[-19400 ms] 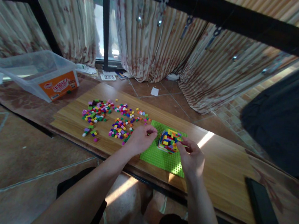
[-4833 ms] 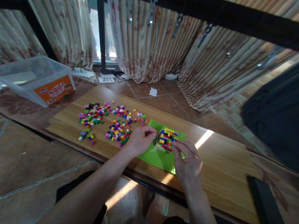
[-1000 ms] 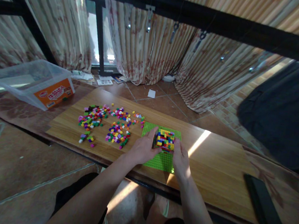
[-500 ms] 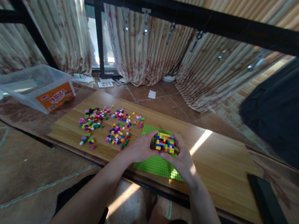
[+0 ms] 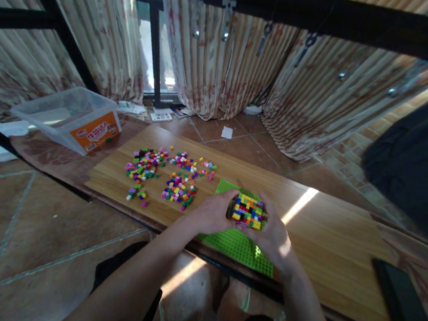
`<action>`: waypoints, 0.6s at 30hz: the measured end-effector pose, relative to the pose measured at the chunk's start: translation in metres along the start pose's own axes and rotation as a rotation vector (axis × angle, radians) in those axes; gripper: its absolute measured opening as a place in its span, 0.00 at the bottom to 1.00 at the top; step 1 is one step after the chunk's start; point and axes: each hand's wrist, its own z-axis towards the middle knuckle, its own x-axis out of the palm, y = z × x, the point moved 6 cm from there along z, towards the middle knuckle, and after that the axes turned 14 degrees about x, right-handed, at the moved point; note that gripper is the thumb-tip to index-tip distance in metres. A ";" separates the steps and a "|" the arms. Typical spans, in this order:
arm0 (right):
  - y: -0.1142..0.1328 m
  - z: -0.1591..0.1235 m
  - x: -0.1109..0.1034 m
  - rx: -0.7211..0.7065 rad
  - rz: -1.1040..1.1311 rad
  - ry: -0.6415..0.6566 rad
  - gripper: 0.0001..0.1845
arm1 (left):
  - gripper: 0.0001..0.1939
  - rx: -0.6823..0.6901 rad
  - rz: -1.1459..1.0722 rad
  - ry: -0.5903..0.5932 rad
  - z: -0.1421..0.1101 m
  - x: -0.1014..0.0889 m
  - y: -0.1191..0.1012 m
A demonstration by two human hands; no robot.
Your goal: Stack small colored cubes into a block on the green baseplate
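A block built of many coloured toy bricks (image 5: 248, 211) is held between my two hands, its multicoloured face turned up toward me. My left hand (image 5: 219, 212) grips its left side, and my right hand (image 5: 273, 234) wraps round the right side, thumb along the near edge. Beneath them lies a green studded baseplate (image 5: 235, 245) on the wooden board. Whether the brick block touches the baseplate is hidden by my hands. The fingers on the far side are partly out of sight.
Loose bricks (image 5: 179, 187) lie in several heaps on the left of the wooden board (image 5: 328, 240). A clear plastic tub (image 5: 68, 113) with an orange label stands at the far left. A dark flat object (image 5: 402, 300) lies at the right end. A black bar (image 5: 254, 8) crosses above.
The view has shifted, so the scene sits differently in the picture. The baseplate appears turned a little on the board. Both hands keep hold of the brick block.
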 end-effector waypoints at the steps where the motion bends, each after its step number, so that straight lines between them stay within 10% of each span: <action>1: 0.002 0.000 0.000 -0.009 -0.016 -0.012 0.51 | 0.38 0.001 0.011 -0.009 0.000 0.000 0.000; 18: 0.005 0.002 0.004 -0.050 -0.023 -0.055 0.44 | 0.38 0.029 0.014 -0.009 0.000 -0.001 0.007</action>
